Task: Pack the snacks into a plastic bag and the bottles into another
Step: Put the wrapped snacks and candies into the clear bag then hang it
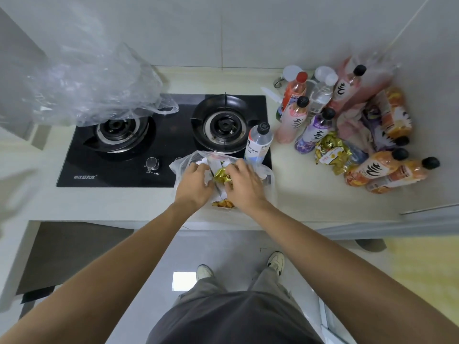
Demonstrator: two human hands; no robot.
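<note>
A clear plastic bag (269,178) with snack packets lies at the counter's front edge, partly on the stove. My left hand (195,183) grips the bag's left side. My right hand (244,183) grips a gold snack packet (221,175) at the bag's mouth. An orange snack (223,203) shows through the bag below my hands. A second, empty clear bag (94,83) lies crumpled over the left burner. Several drink bottles (313,130) stand and lie at the right, with a gold snack packet (331,150) among them. A clear water bottle (258,142) stands right behind the bag.
The black two-burner gas stove (164,145) fills the middle of the pale counter (310,194). A tiled wall runs behind and to the right. An open space lies under the counter at the left. My feet stand on the grey floor below.
</note>
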